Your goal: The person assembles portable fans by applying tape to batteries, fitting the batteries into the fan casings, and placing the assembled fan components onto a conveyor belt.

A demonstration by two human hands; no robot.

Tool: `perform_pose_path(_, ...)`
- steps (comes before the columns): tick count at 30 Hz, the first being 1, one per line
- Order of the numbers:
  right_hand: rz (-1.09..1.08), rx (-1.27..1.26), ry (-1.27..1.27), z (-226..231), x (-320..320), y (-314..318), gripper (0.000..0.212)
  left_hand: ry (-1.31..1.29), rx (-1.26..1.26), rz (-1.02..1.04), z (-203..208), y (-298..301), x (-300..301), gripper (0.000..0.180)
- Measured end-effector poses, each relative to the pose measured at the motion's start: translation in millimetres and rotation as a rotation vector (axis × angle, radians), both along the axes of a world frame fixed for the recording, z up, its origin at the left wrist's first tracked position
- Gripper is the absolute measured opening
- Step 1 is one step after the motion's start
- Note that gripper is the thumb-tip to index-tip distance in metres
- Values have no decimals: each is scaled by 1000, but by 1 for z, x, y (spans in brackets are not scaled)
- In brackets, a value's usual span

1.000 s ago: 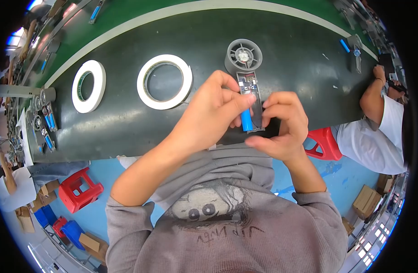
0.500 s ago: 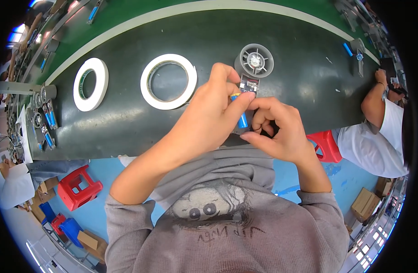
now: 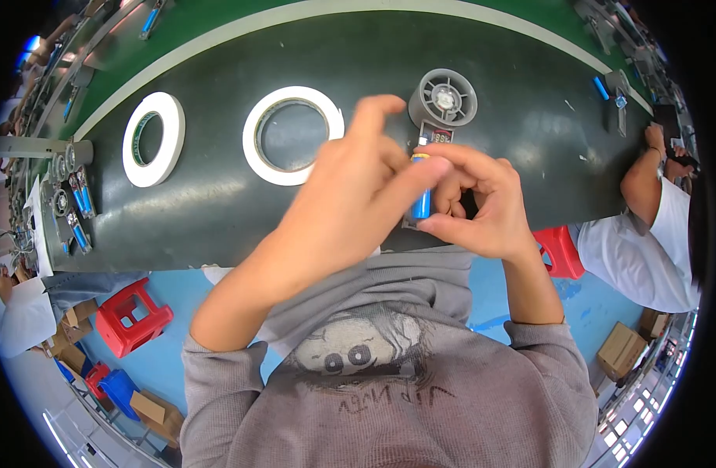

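Blue cell [image 3: 422, 206], long axis toward fan [image 3: 444, 99], lies left of right hand [image 3: 489, 204], fingers pinching it; left hand [image 3: 356, 187] grip I can't tell.

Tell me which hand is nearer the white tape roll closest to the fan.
Left. The left hand is close by the lower-right edge of that white tape roll; the right hand is farther right, beside the blue cell.
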State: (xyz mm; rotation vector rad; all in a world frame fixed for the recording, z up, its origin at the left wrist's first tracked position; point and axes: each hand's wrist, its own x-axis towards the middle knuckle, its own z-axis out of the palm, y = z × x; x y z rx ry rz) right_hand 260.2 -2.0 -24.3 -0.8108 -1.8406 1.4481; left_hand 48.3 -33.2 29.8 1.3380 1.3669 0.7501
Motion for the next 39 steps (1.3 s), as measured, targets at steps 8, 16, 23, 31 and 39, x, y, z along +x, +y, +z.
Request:
perform_pose_path(8,-71,229,-107,4,-2,8,75,783,589,-107,-21,-35,-71,29)
perform_pose_path(16,-39,220,-80,0,-7,11,73,526,625,-148,-17,-47,-56,28)
perform_pose_path(23,-116,180,-100,-4,-7,13,71,572,787,-61,-30,-54,-29,30)
perform_pose_path(31,-336,49,54,-8,-11,14,62,566,784,53,-32,-100,-14,36)
perform_pose_path(39,-93,-174,95,-1,19,8,69,596,736,56,-31,-25,-49,37)
